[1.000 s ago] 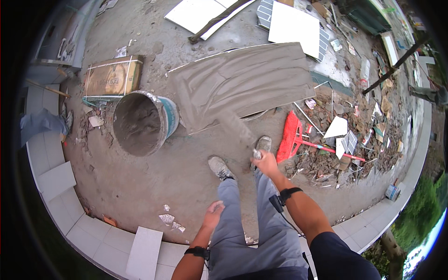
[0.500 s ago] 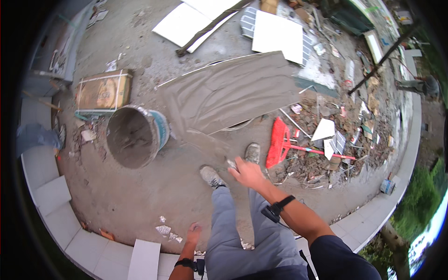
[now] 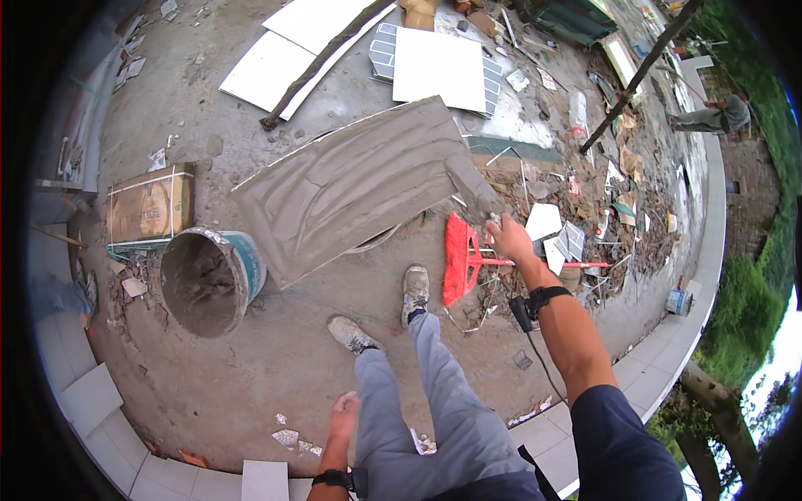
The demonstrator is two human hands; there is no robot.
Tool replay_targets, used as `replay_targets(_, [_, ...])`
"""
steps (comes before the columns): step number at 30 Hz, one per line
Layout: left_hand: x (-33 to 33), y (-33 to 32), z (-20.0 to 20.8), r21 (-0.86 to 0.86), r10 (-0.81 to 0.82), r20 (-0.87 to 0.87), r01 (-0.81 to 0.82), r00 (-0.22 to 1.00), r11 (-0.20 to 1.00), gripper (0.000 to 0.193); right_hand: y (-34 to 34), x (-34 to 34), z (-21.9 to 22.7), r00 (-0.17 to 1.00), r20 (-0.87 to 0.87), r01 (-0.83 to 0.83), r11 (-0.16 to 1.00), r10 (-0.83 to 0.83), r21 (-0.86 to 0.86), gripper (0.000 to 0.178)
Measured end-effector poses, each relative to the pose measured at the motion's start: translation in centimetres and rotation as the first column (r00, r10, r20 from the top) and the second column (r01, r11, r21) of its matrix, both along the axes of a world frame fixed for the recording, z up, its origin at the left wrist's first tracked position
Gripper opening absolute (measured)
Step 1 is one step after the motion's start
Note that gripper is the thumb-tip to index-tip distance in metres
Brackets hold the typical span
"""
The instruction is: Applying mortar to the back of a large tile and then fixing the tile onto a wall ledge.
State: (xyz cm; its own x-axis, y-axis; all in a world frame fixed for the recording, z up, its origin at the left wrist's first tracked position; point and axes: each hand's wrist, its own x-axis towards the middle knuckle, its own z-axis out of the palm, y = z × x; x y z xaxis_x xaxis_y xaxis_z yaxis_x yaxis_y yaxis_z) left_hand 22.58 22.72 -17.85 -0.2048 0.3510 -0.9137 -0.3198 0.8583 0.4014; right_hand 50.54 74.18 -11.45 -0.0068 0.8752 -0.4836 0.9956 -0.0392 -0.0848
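My right hand is closed around the handle of a trowel, whose mortar-covered blade lies against the right end of a large tile. Wet grey mortar coats the tile's upper face in curved ridges. The tile rests raised on a round support, of which only a rim shows underneath. Low beside my left leg hangs my left hand, its fingers curled with nothing seen in them. Left of the tile, a tilted bucket contains grey mortar.
A red broom lies near my right hand, beside rubble and broken tile pieces. White tiles and a pole are at the back. A strapped box stands at left. Another person is far right.
My right hand has swept the trowel from the tile's near left corner to its right end. The view has shifted, and my left hand remains low at my side.
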Motion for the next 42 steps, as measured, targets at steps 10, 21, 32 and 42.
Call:
replay_targets(10, [0.0,-2.1,-0.4,0.043,0.019,0.000,-0.019,1.000,0.999,0.023,-2.8,2.7,-2.0,0.880,-0.393,0.167,0.948,-0.267,-0.270,0.036])
replay_targets(21, [-0.7,-3.5,-0.1,-0.015,-0.155,-0.113,0.154,0.981,0.988,0.032,-10.9,-3.1,1.0,0.713,-0.539,0.034,0.790,-0.448,-0.612,0.031])
replay_targets(32, [1.3,-3.3,-0.6,0.039,0.062,-0.055,-0.060,0.997,0.997,0.032,-19.8,-30.3,7.4,0.421,-0.532,-0.890,0.447,0.735,-0.087,0.052])
replay_targets(42, [-3.0,8.0,1.2,0.119,0.251,-0.096,-0.239,0.963,0.964,0.038,-22.4,-38.0,4.0,0.271,-0.613,-0.869,0.462,0.742,0.176,0.045])
